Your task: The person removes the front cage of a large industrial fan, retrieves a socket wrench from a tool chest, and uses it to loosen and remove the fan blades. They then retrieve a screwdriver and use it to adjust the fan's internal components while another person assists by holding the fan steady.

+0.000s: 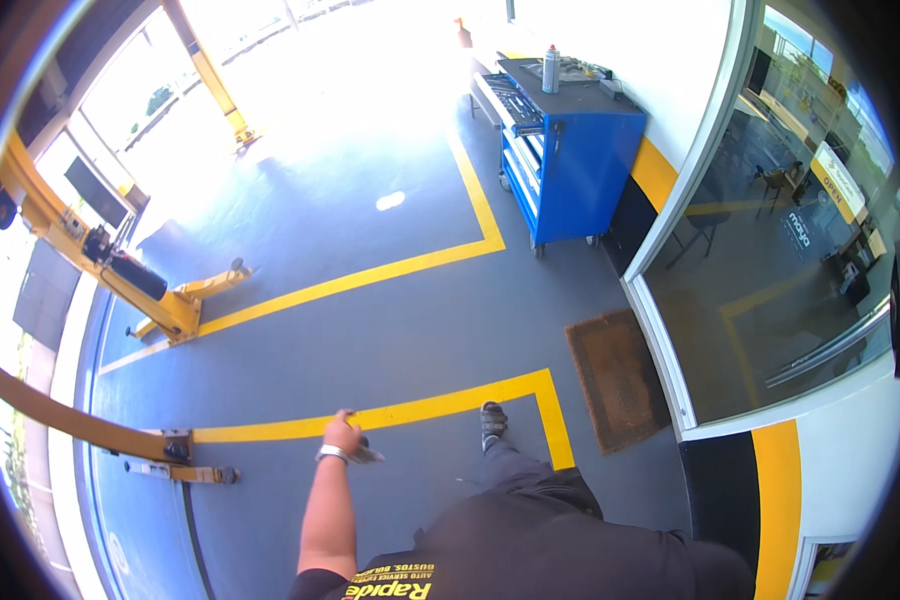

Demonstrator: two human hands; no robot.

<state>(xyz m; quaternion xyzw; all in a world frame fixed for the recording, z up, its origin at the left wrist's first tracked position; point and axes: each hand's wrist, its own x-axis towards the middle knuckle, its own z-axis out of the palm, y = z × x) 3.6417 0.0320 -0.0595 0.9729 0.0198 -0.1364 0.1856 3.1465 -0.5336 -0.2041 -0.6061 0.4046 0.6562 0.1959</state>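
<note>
My left hand (343,436) is low on the left side of my body, with a pale band (332,453) around its wrist. Its fingers look curled. A small grey and dark item (370,453) shows right beside the palm; its kind is too unclear to name. My right hand does not show. One foot in a dark strapped shoe (492,422) is on the grey floor, just below a yellow line (440,396).
A blue tool cart (588,170) with an open drawer of tools (510,103) stands ahead by the wall, a spray can (551,70) on top. Yellow lift posts (90,255) with low arms (210,282) rise at left. A brown doormat (618,380) lies before the glass door (770,230).
</note>
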